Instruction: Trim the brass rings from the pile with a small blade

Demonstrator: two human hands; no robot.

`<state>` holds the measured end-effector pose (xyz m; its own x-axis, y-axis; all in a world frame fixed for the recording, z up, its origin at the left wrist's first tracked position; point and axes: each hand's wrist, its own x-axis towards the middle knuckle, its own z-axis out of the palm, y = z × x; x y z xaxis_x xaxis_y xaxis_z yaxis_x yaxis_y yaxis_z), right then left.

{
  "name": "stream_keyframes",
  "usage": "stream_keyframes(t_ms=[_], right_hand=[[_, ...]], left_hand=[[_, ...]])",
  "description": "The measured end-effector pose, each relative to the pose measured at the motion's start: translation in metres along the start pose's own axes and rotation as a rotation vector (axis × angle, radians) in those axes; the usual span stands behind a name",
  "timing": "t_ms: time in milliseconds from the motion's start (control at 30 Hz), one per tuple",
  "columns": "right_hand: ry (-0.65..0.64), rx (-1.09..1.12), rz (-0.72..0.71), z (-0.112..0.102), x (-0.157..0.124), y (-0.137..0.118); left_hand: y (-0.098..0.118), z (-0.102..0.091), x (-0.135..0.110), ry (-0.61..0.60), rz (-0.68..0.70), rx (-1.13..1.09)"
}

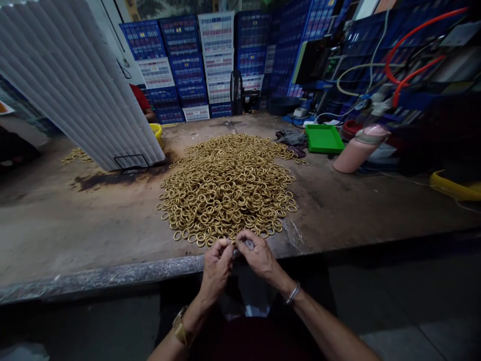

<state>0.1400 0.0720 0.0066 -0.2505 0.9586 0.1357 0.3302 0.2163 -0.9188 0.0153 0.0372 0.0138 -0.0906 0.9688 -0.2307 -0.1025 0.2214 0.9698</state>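
Observation:
A broad heap of brass-coloured rings (pixel 225 185) lies on the worktable. At its near edge, my left hand (pixel 218 263) and my right hand (pixel 257 253) meet, with fingertips pinched together. Between them shows a small bit of a brass-coloured ring (pixel 233 242), mostly hidden by the fingers. Both hands are closed and held just above the table's front edge. A gold-coloured watch (pixel 181 328) is on my left wrist, and a silver bangle (pixel 293 293) is on my right.
The worktable (pixel 112 225) ends at a foil-like front edge. A tall corrugated panel (pixel 75 75) stands at left, a person's red sleeve (pixel 140 99) behind it. At right are a green tray (pixel 324 138) and a pink bottle (pixel 356 150). Stacked crates (pixel 217 32) line the back.

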Motion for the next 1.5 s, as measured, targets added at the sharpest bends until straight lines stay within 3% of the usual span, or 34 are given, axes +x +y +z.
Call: stream_keyframes(t_ms=[133,267,467,667,800,967,1133,1500], right_hand=[[-0.066,0.100,0.111,0.000,0.001,0.000],[-0.064,0.106,0.122,0.000,0.001,0.003],[-0.108,0.138,0.190,0.000,0.004,0.003],[-0.080,0.157,0.228,0.000,0.002,-0.007],[-0.082,0.184,0.228,0.000,0.002,-0.006],[-0.011,-0.090,0.109,0.000,-0.001,0.004],[-0.149,-0.400,-0.083,0.002,-0.010,0.010],[-0.210,-0.452,-0.072,0.000,-0.011,0.006]], left_hand=[[-0.001,-0.001,-0.001,-0.042,0.009,0.014],[-0.001,0.000,-0.003,-0.046,0.016,0.044],[0.001,0.000,-0.005,-0.001,0.244,0.133],[-0.003,-0.005,-0.006,-0.097,-0.040,0.008],[-0.005,-0.007,-0.006,-0.147,-0.116,-0.108],[-0.006,-0.005,-0.007,-0.112,-0.127,-0.187],[-0.004,-0.003,-0.006,-0.104,-0.091,-0.142],[0.001,-0.001,-0.008,-0.063,-0.015,-0.064]])
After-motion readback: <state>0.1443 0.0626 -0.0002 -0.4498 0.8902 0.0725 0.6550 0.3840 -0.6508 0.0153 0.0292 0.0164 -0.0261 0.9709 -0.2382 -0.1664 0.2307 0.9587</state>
